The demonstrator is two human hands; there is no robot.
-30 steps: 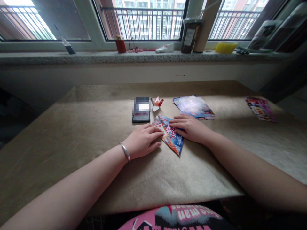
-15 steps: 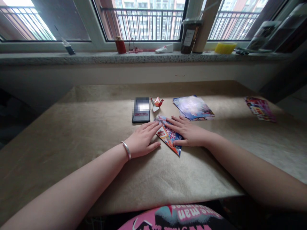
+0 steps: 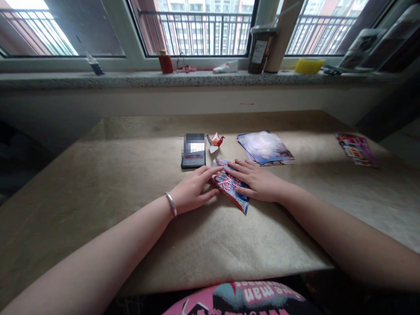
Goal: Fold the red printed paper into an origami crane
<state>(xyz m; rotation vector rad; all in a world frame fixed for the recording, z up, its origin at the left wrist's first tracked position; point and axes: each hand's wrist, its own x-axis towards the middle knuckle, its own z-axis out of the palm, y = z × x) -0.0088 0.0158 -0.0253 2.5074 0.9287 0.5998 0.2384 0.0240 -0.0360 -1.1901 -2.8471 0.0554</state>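
A colourful printed paper [image 3: 233, 192], partly folded, lies on the beige table cover [image 3: 131, 183] in front of me. My right hand [image 3: 259, 181] lies flat on its right half, fingers stretched out and pressing down. My left hand [image 3: 193, 190], with a silver bangle on the wrist, touches the paper's left edge; its fingers curl slightly under or against that edge, lifting it. A dark phone [image 3: 193, 151] lies just beyond the paper, and a small red-and-white origami crane [image 3: 215, 141] stands to its right.
A stack of printed sheets [image 3: 265, 148] lies beyond my right hand, and another leaflet [image 3: 357, 148] at the far right. The stone windowsill [image 3: 131, 79] holds a red cup [image 3: 166, 62], a dark jar [image 3: 259, 50], a yellow sponge [image 3: 308, 65] and other items.
The paper's left part has been raised and folded over towards the right, so it looks narrower. My left fingers moved in against its edge; my right hand stayed pressing on it.
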